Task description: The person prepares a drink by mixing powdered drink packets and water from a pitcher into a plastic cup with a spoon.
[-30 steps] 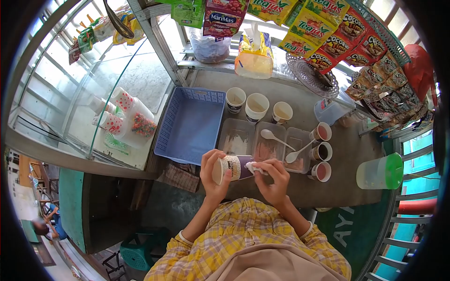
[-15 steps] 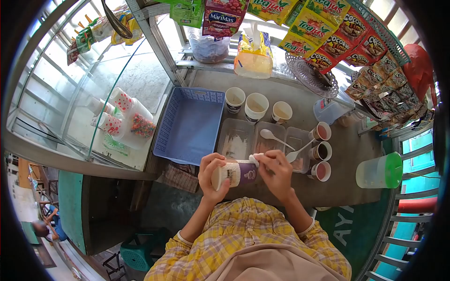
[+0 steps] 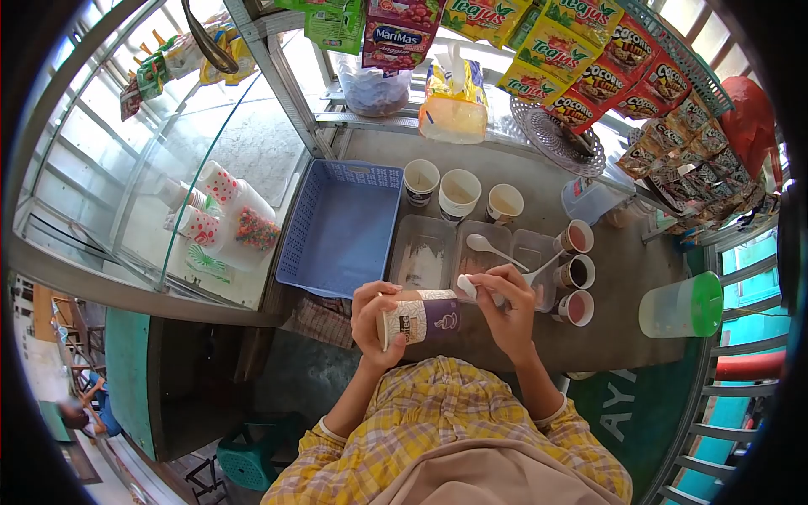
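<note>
My left hand [image 3: 370, 326] is wrapped round a paper cup [image 3: 434, 318] with a cream pattern and a purple band. The cup lies on its side in the air, its mouth towards the left and its base to the right. In the pinched fingers of my right hand [image 3: 510, 313] is a small white wad of tissue [image 3: 466, 286], just off the cup's base. Behind my hands are clear plastic trays [image 3: 421, 225] with powder in them. A white spoon [image 3: 481, 243] rests in the middle one, and a second spoon [image 3: 537, 270] lies on the right one.
Three larger paper cups [image 3: 459, 187] stand behind the trays, and three smaller cups [image 3: 579, 271] to their right. A blue basket [image 3: 290, 220] is at the left. A green-lidded jug [image 3: 682, 306] sits far right. Drink sachets [image 3: 555, 49] hang overhead.
My right hand has moved slightly right with the tissue, away from the cup's base. The cup has turned a little in my left hand, showing more of its printed side.
</note>
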`<state>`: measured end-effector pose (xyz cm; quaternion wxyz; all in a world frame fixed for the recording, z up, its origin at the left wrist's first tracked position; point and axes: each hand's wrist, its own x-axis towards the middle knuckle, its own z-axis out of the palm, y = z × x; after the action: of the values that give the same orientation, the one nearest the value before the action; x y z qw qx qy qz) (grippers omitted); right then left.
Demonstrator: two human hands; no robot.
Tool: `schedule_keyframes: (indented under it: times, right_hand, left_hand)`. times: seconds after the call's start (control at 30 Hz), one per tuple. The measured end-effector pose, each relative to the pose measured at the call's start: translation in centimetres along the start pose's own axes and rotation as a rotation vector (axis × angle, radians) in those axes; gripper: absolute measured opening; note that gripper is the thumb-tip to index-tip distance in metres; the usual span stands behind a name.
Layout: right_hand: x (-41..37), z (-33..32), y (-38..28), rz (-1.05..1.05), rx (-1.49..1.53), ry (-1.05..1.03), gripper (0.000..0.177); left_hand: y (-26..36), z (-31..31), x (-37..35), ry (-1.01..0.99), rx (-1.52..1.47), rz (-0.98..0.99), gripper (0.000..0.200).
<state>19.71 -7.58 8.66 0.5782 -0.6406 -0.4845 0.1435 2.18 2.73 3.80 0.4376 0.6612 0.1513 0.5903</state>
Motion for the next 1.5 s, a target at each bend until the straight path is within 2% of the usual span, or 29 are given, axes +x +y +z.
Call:
schedule_keyframes:
  times: [0.07, 0.17, 0.2, 0.27, 0.3, 0.4, 0.5, 0.6, 0.8, 0.9, 1.0, 1.1, 1.2, 1.33, 1.43, 1.5]
  right_hand:
    - [-0.4, 0.5, -0.2, 0.107, 0.154, -0.033, 0.025]
    - [-0.6, 1.4, -0.2, 0.197, 0.304, -0.005, 0.022]
    - [-0.6, 1.5, -0.1, 0.215, 0.342, 0.017, 0.022]
    - [-0.5, 1.4, -0.2, 0.144, 0.291, 0.096, 0.025]
    - [-0.5, 1.3, -0.4, 0.108, 0.265, 0.137, 0.026]
    - [-0.3, 0.9, -1.8, -0.159, -0.078, 0.060, 0.034]
    - [-0.8, 2.1, -1.5, -0.298, -0.286, 0.021, 0.036]
    - [-1.6, 3.0, -0.4, -0.411, -0.291, 0.075, 0.040]
    - [-2.9, 3.8, 1.8, -0.439, -0.272, 0.046, 0.033]
    - [-3.3, 4.1, 3.7, -0.278, -0.183, 0.020, 0.029]
    - [-3.7, 3.6, 3.1, -0.264, -0.107, 0.127, 0.030]
    - [-3.0, 3.7, 1.4, -0.402, -0.104, 0.203, 0.029]
    - [-2.8, 5.0, 1.1, -0.382, -0.061, 0.144, 0.027]
    - [-2.9, 6.0, 2.8, -0.321, 0.036, 0.169, 0.024]
    - [-3.5, 6.5, 4.9, 0.065, 0.236, 0.105, 0.023]
    - [-3.5, 6.4, 5.0, 0.461, 0.848, 0.012, 0.021]
  left_hand:
    - [-0.2, 0.3, 0.0, 0.034, -0.076, -0.036, 0.050]
    - [-0.1, 0.8, 0.1, 0.073, -0.311, -0.265, 0.051]
    - [0.2, 1.0, 0.3, 0.074, -0.301, -0.323, 0.050]
    - [0.9, 1.2, 0.5, 0.076, -0.280, -0.439, 0.048]
    - [0.9, 1.1, 0.3, 0.063, -0.293, -0.453, 0.045]
    - [1.1, 1.6, 0.0, 0.145, -0.234, -0.496, 0.045]
    - [1.6, 2.3, 0.2, 0.218, -0.177, -0.474, 0.039]
    - [1.5, 2.1, 0.1, 0.315, -0.263, -0.584, 0.036]
    - [1.4, 1.4, 0.4, 0.385, -0.432, -0.773, 0.033]
    - [2.1, 1.4, 1.1, 0.427, -0.461, -0.816, 0.032]
    - [1.7, 1.3, 1.1, 0.454, -0.392, -0.771, 0.033]
    - [1.5, 1.4, 0.9, 0.468, -0.341, -0.795, 0.033]
    - [1.7, 1.7, 0.6, 0.427, -0.402, -0.798, 0.034]
    - [2.4, 1.3, 1.4, 0.426, -0.402, -0.823, 0.035]
    - [3.6, 0.5, 2.3, 0.400, -0.497, -0.840, 0.035]
    - [2.8, 0.4, 1.8, 0.368, -0.529, -0.738, 0.039]
